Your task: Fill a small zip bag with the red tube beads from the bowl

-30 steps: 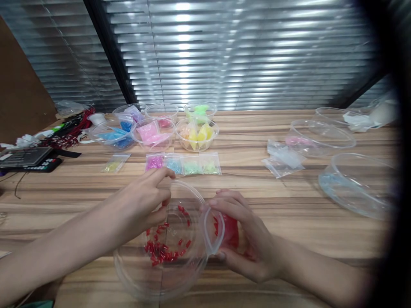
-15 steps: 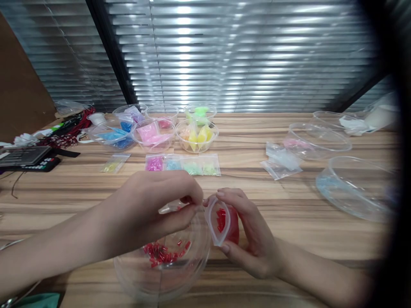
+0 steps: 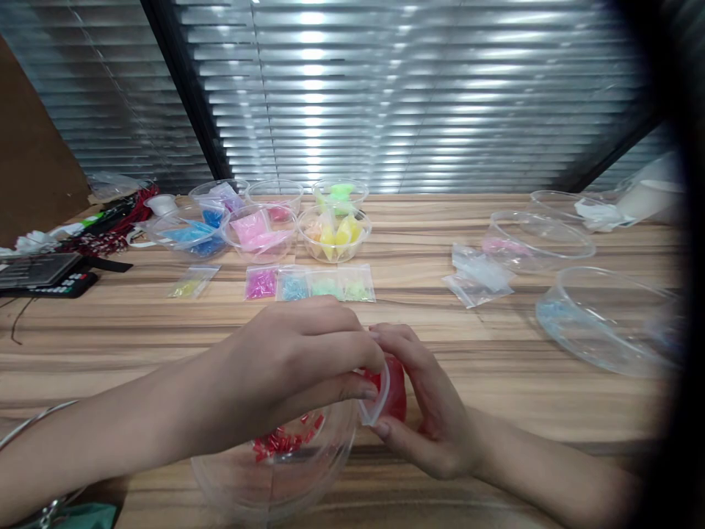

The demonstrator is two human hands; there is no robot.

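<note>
My right hand (image 3: 435, 411) is wrapped around a small clear zip bag (image 3: 396, 393) of red pieces, its mouth held apart and facing left. The fingertips of my left hand (image 3: 308, 360) are pressed together at that mouth. Anything between them is hidden. Beneath my left hand stands a wide clear plastic bowl (image 3: 220, 488). Short red tube-like pieces (image 3: 283, 443) lie loose in it, partly covered by the hand.
Flat bags of magenta (image 3: 261, 283), blue, and green bits lie in a row beyond my hands. Clear bowls with pink (image 3: 256, 231) and yellow (image 3: 337, 236) bags stand behind. Right are clear bags (image 3: 478, 275) and larger bowls (image 3: 606, 323); a keypad device (image 3: 69, 281) is left.
My left hand has moved right, from above the bowl to the mouth of the zip bag. My right hand keeps its grip on the bag in about the same place.
</note>
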